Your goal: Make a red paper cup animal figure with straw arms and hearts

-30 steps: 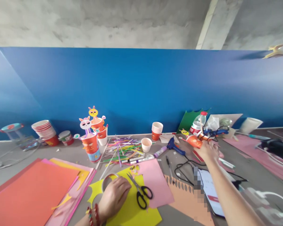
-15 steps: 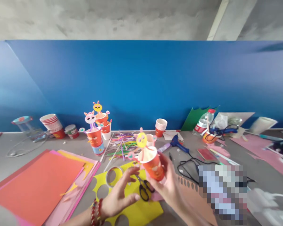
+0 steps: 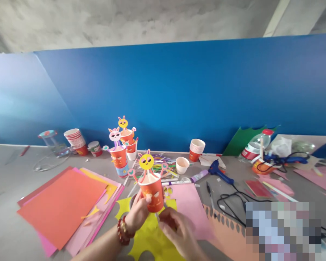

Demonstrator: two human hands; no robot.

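Note:
My left hand is wrapped round an orange paper cup, held upright over the yellow paper. A yellow paper face with ears rises out of the cup, and small round paper pieces on pink strips stick out at both sides. Just below the cup, my right hand has its fingers closed at a thin pale straw that comes from under the base. The scissors' place is mostly covered by the hands and cup.
Finished-looking cup figures stand at the back left, near loose coloured straws. Orange paper sheets lie left. At right are a blue glue gun with its cable, a pen and a plastic bottle.
The orange cup has passed from my right hand to my left and moved left and lower. My right hand has dropped beneath it to the straw. The view has turned slightly left.

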